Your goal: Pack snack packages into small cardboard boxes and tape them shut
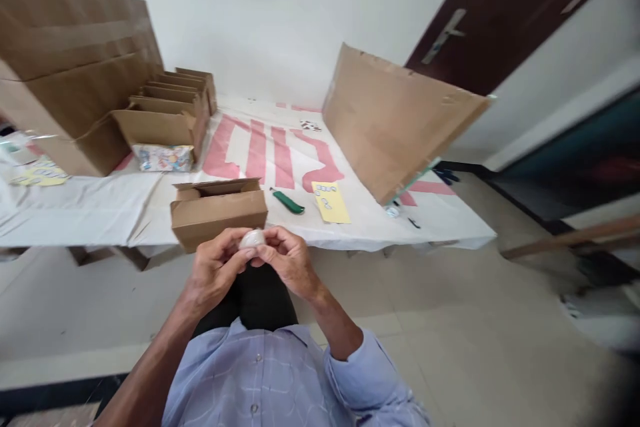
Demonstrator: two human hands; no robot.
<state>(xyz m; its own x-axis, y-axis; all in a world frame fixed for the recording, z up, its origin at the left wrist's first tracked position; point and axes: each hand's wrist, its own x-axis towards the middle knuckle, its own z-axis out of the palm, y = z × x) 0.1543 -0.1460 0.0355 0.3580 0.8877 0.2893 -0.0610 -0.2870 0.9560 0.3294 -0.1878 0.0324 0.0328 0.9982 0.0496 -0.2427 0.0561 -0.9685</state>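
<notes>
Both hands meet over the lap: left hand [216, 268] and right hand [285, 261] pinch a small, smooth, rounded whitish object [252, 238] between fingertips. Just beyond the hands, an open cardboard box [218, 212] sits at the desk [90, 213] edge; right of it, a green-handled tool [288, 202] and a yellow card [331, 201].

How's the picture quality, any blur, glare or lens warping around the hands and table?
Head view: even, soft light, no harsh glare; the left hand and right hand holding the small white object look fairly sharp; wide-angle distortion bows the table and tilts the door; the right edge is blurred.
</notes>
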